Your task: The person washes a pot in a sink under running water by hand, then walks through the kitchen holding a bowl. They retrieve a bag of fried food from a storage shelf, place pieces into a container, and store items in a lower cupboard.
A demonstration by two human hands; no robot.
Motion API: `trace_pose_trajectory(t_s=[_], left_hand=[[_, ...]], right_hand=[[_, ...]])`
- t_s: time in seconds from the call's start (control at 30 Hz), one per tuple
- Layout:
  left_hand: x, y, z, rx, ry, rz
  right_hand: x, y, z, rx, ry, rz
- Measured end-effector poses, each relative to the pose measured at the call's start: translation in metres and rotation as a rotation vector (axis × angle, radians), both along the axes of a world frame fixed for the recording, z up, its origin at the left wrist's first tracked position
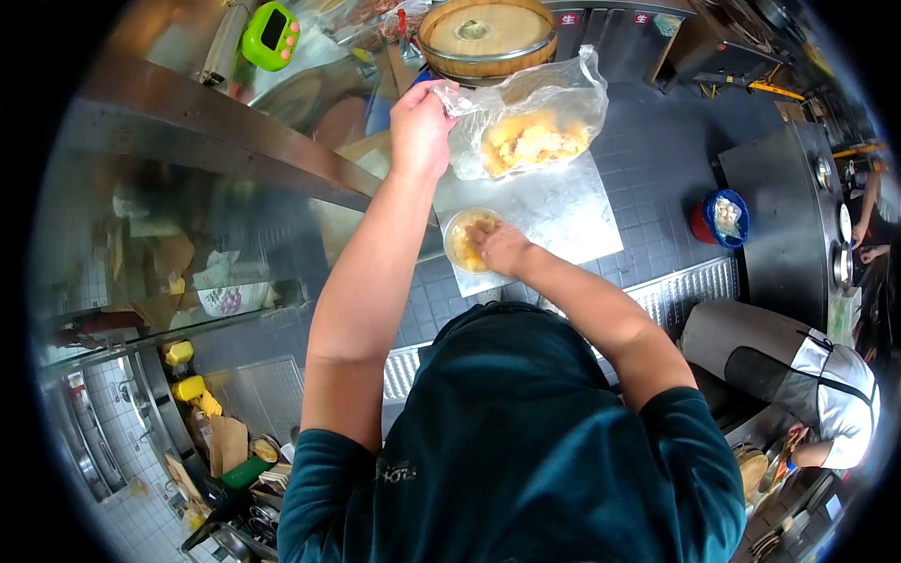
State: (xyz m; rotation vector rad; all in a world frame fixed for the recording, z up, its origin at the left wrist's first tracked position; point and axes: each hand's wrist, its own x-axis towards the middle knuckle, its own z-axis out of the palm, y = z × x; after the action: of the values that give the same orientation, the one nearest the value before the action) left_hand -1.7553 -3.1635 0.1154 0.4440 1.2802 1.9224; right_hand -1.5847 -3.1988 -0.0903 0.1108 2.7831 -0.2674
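A clear plastic bag [535, 131] with yellowish food pieces inside hangs from my left hand [422, 129], whose fingers are closed around its gathered end. Below it, a round clear container [454, 242] with yellow pieces in it stands on the metal table [574, 208]. My right hand [499, 246] reaches over the container's right side, its fingers down among the yellow pieces. Whether those fingers hold any piece is too small to tell.
Beyond the bag sits a wooden steamer [488, 42]. A green timer [270, 36] is at the upper left. A lined bin [721, 218] stands right of the table. One co-worker [835, 394] bends at the lower right; another person's arms [868, 211] show at the far right.
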Motion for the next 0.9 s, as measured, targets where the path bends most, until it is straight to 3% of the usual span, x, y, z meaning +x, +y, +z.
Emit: trace_pose_trajectory(t_s=[0.23,0.43,0.53,0.63,0.73,0.83,0.9], left_hand=[[0.001,-0.002,0.001,-0.033,0.041,-0.01],[0.004,-0.006,0.005,-0.024,0.053,-0.017],[0.004,-0.004,0.005,-0.028,0.065,-0.03],[0.006,-0.005,0.007,-0.056,0.067,-0.03],[0.007,-0.004,0.005,-0.042,0.044,-0.017],[0.006,-0.002,0.001,-0.047,0.047,-0.022],[0.007,-0.001,0.0,-0.045,0.051,-0.023]], right_hand=[[-0.016,-0.002,-0.004,0.077,-0.192,0.002],[-0.02,-0.01,-0.002,0.2,-0.046,-0.06],[-0.017,-0.006,0.01,0.121,-0.121,-0.061],[0.001,-0.005,0.017,0.106,0.234,-0.031],[0.011,0.001,0.051,0.005,0.404,-0.022],[0.016,0.007,0.071,-0.047,0.602,-0.152],[0.026,0.018,0.074,-0.143,0.559,-0.327]])
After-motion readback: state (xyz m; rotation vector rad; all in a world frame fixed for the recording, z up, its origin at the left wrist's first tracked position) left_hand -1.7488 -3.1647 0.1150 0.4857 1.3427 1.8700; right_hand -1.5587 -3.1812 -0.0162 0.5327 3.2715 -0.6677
